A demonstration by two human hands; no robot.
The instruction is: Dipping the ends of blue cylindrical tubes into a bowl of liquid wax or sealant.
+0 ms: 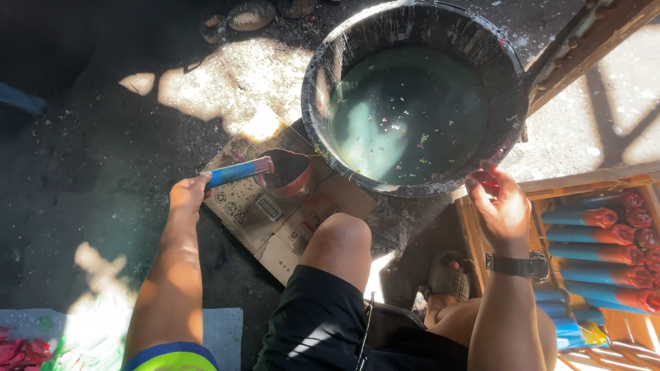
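My left hand (187,195) grips a blue tube (237,172) by one end, its far end pointing at a small round cup (287,175) with dark contents that stands on flattened cardboard (265,213). My right hand (500,203), with a black watch on the wrist, holds a small red piece (485,180) between the fingertips, just off the rim of a big black basin (412,96) of greenish liquid. My bare knee (340,237) is between the two hands.
A wooden tray (474,233) at the right holds several blue tubes with red ends (595,237). A wooden beam (591,48) crosses the top right. Red and green scraps (27,347) lie on a sheet at bottom left. A sandalled foot (447,275) rests by the tray.
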